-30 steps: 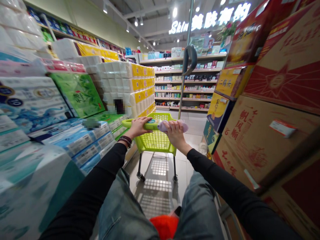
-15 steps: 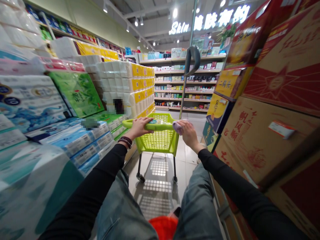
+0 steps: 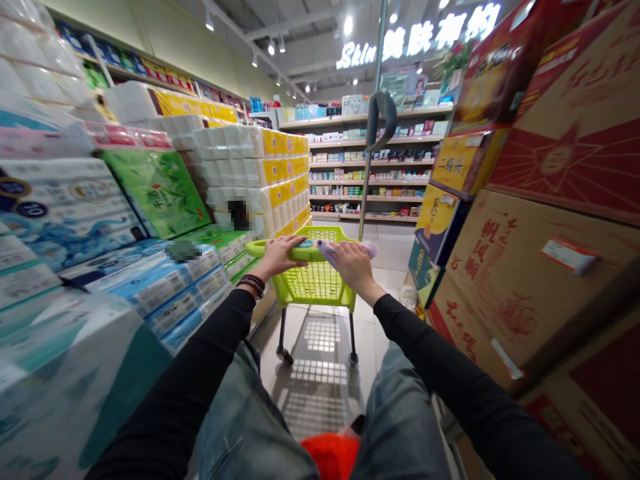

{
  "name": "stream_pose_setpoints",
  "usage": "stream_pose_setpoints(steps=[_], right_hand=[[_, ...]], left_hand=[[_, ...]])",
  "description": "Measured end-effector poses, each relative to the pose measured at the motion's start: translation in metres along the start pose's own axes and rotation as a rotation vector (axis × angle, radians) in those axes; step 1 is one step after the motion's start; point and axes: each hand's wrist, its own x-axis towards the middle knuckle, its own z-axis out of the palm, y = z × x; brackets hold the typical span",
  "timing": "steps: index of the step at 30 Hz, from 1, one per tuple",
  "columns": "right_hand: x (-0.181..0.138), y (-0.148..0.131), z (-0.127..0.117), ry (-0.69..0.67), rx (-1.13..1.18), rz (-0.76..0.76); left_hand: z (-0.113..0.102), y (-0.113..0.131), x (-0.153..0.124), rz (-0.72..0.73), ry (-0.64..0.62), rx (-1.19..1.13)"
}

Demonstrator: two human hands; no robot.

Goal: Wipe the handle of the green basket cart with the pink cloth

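Standing between tissue packs and cartons, a pole near, the green cart has its handle gripped by the left hand; the right hand clasps a lilac cloth on it.

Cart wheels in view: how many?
2: left wheel below the cart's near-left leg, right wheel below its near-right leg. Others may be hidden.
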Motion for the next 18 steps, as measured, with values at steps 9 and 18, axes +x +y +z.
stream_pose_setpoints(steps=[9, 18], right_hand=[[0.0, 0.03, -0.02, -0.037, 0.025, 0.2], [0.031, -0.027, -0.007, -0.196, -0.038, 0.071]], left_hand=[[0.0, -0.001, 0.003, -0.018, -0.009, -0.005], [0.004, -0.017, 0.015, 0.003, -0.026, -0.044]])
